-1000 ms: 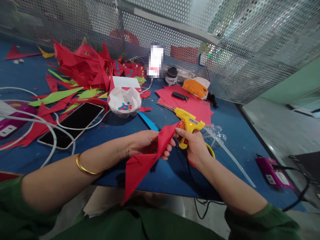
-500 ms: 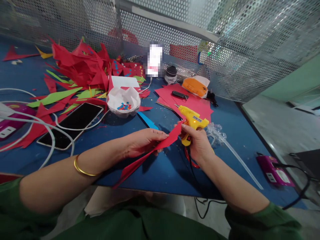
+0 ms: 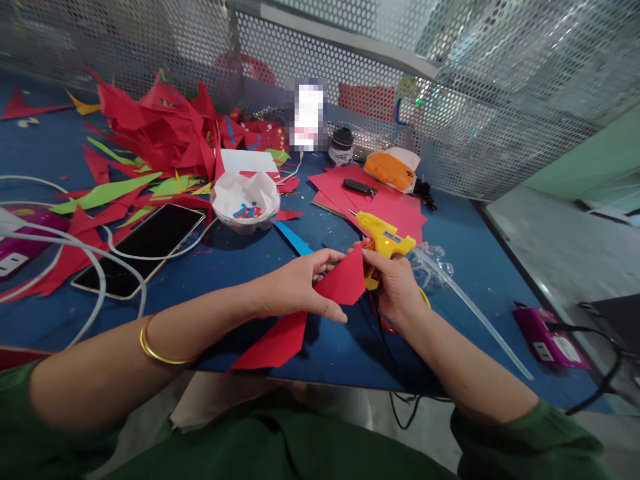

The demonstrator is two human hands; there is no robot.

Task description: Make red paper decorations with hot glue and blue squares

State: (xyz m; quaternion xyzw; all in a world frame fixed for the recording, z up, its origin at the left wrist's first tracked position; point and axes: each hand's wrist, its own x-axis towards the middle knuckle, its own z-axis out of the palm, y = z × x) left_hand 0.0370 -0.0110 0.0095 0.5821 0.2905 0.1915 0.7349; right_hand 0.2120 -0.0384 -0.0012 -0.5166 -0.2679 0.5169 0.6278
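My left hand (image 3: 295, 287) loosely spread around red paper (image 3: 345, 280), my right hand (image 3: 399, 290) wrapped round a yellow glue gun (image 3: 384, 233), thumb at the paper's tip, blue worktop (image 3: 345, 353) below

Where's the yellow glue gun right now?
In the head view, the yellow glue gun is right of centre, held in the right hand, with the flat red sheets just beyond it.
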